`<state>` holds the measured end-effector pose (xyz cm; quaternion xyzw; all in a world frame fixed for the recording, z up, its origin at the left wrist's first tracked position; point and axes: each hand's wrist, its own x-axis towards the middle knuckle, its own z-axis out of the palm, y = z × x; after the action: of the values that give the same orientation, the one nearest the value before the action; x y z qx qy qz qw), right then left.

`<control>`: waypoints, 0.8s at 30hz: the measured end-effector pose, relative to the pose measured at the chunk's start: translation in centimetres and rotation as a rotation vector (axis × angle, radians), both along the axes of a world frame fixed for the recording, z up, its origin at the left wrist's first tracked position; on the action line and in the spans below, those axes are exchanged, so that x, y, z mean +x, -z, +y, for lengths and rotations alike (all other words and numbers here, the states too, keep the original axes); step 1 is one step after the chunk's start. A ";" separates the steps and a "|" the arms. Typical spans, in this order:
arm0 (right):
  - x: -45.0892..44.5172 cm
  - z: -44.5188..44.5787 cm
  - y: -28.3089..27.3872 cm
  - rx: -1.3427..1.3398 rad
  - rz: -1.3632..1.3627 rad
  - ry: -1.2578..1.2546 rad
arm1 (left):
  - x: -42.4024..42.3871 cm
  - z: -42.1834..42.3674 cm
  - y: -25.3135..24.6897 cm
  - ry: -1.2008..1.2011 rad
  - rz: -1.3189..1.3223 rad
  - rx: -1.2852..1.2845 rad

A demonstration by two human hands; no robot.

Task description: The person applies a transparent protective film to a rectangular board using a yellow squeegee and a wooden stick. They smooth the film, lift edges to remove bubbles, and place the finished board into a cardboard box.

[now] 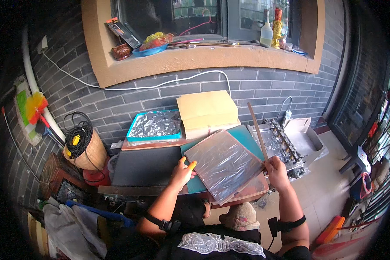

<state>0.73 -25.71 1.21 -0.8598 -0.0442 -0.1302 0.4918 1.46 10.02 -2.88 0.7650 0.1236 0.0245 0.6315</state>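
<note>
A square panel [226, 164], its top shiny like clear film or foil with wrinkles, lies tilted at an angle before me. My left hand [182, 174], with yellow coverings on the thumb and a finger, grips its left corner. In my right hand [277, 172] is a thin wooden strip [256, 128], pointing up and away from me. That hand is at the panel's right corner; whether it also grips the panel I cannot tell. Under the panel lie a teal mat [248, 141] and a reddish-brown board [256, 188].
A black surface [146, 169] spreads to the left. Behind it stand a blue tray [153, 139] of silvery flakes and a stack of yellowish paper [208, 107]. On the right are a flake-strewn metal device [281, 143] and a pale open box [307, 144]. A basket [84, 152] holds coiled cable.
</note>
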 end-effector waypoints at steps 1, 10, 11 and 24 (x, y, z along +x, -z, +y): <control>-0.1 -0.3 0.4 0.030 -0.010 -0.025 | 0.2 -0.2 -0.3 0.002 0.017 -0.015; -6.6 1.9 -1.6 0.205 0.202 -0.192 | 7.0 -1.7 -0.1 0.226 -0.048 -0.266; -7.0 2.2 -1.4 0.272 0.283 -0.261 | 7.5 -1.7 -0.1 0.251 -0.064 -0.333; -8.4 12.3 0.8 0.459 0.575 -0.759 | -0.9 2.4 2.4 -0.367 -0.247 0.167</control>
<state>-7.64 -13.39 0.43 -0.6543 -0.1861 0.2918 0.6724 0.52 12.42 -5.27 0.7706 0.1798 0.2427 0.5611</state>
